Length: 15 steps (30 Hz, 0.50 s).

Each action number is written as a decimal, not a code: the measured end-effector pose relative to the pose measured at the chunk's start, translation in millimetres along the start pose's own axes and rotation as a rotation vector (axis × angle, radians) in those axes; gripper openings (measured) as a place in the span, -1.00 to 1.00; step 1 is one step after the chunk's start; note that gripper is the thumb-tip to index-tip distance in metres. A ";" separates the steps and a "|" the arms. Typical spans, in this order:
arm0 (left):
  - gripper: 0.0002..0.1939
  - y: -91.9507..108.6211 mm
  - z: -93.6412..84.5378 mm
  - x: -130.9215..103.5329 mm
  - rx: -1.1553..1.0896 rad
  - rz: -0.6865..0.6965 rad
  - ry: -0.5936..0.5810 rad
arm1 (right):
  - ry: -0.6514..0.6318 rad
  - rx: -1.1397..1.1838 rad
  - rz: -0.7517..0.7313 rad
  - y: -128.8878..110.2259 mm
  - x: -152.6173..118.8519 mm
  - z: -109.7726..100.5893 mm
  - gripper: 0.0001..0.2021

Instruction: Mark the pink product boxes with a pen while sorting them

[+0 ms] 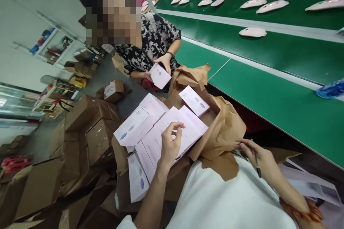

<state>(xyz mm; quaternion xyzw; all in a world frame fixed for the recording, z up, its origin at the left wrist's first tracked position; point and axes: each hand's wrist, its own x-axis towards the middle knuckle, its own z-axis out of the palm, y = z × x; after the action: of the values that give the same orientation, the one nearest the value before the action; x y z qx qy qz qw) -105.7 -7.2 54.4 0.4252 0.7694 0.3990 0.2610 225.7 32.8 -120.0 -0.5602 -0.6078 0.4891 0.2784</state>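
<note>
My left hand (171, 142) hovers over white boxes (154, 143) packed in rows in a brown-paper-lined carton. Its fingers are loosely curled, with a gap between thumb and forefinger and nothing visible in them. My right hand (259, 159) is closed on a dark pen (258, 171) that points down between the fingers. Its fingertips are at the edge of the crumpled brown paper (224, 121); whether they pinch it I cannot tell. One white box (194, 101) lies apart from the rows, tilted against the paper at the carton's far right.
Across the carton a person in a patterned top holds another white box (160, 76). A green worktable (268, 100) runs along the right, with pale pink pouch-like items (252, 32) on it. Brown cartons (80, 132) are piled on the left.
</note>
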 end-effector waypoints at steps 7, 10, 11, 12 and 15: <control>-0.37 -37.5 -111.8 22.2 0.558 -0.039 0.345 | -0.187 0.049 -0.050 -46.8 -1.2 34.0 -0.31; 0.10 -49.9 -163.0 48.7 0.936 -0.291 0.043 | -0.235 0.030 -0.131 -53.3 -8.1 32.5 -0.38; 0.16 -53.6 -173.7 57.5 0.998 -0.332 -0.061 | -0.264 0.030 -0.169 -56.0 -10.0 31.0 -0.42; 0.20 -57.1 -181.0 65.8 1.030 -0.354 -0.130 | -0.294 0.031 -0.210 -59.8 -11.4 29.4 -0.46; 0.23 -65.0 -188.9 84.7 1.050 -0.345 -0.186 | -0.348 0.054 -0.350 -79.5 -11.8 25.0 -0.55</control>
<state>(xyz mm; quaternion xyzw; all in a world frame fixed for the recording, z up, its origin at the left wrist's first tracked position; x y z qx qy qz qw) -317.2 -29.0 97.8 0.3993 0.8969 -0.1255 0.1426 173.6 22.9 -54.7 -0.3458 -0.7211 0.5387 0.2650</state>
